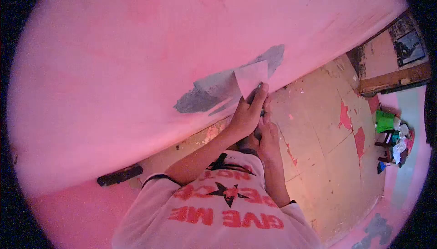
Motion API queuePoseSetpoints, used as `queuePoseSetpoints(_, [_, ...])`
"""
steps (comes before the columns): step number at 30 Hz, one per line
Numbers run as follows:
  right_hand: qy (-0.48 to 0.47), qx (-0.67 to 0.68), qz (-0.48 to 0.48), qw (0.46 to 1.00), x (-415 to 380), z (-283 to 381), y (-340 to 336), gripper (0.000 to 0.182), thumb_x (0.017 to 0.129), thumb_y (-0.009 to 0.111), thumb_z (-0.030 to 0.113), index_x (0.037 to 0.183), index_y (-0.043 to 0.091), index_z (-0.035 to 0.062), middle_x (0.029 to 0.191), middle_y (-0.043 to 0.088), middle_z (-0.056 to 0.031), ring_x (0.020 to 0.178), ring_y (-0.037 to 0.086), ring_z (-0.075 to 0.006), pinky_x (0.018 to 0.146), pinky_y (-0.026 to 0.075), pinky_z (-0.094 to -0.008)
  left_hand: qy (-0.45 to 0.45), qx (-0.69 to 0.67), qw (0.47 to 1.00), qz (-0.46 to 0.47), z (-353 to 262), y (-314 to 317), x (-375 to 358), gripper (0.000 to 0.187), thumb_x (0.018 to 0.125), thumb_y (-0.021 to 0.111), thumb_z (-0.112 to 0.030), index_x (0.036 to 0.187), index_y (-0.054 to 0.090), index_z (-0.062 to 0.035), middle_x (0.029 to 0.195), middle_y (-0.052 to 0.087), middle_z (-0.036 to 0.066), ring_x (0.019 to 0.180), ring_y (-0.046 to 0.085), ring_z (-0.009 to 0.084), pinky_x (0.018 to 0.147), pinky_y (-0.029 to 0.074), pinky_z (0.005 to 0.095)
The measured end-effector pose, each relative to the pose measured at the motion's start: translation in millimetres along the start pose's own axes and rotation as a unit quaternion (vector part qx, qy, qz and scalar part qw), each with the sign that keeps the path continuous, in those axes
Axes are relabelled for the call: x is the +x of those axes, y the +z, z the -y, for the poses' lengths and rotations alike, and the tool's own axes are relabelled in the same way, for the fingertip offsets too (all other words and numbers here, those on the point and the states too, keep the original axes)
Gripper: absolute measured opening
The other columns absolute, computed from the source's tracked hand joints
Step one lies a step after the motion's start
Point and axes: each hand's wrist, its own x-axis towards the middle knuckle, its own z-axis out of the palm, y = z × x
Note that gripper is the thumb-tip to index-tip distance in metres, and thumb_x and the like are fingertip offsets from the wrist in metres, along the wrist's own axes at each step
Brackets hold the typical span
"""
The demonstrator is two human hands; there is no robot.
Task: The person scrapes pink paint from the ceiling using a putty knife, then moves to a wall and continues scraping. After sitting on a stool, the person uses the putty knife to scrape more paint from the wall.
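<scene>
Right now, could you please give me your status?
Left hand gripping scraper, blade over the grey wall patch. Right hand just below, grip unclear. No obstruction visible around the blade.

White tee [200,199] here, short sleeves with thin black trim, bold red lettering incl. "GIVE ME" and "NOT", plus a black star [229,194] with some red in the middle.

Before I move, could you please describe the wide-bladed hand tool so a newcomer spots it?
Find the big pink wall, then the ragged grey patch on it. Over that patch is the flat, pale-bladed hand tool, held in the left hand. Its straight edges set it apart from the patch's uneven outline.
</scene>
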Motion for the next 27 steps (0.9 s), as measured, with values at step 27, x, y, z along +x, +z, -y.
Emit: queuePoseSetpoints(27, [-0.089, -0.578, -0.166, 0.794, 7.3, -33.8, -181.0, 0.016, 0.08, 0.062, 0.023, 0.086, 0.057, 0.0087, 0.055, 0.051, -0.0022, 0.051, 0.05, -0.0092, 0.047, 0.041, -0.0244, -0.014, 0.447, 0.881, 0.152, 178.6, -103.8, -4.6, 0.048, 0.087, 0.048, -0.041, 0.108, 0.05, 0.0028, 0.107, 0.056, 0.019, 0.094, 0.056, 0.0296, 0.081, 0.043, 0.0369])
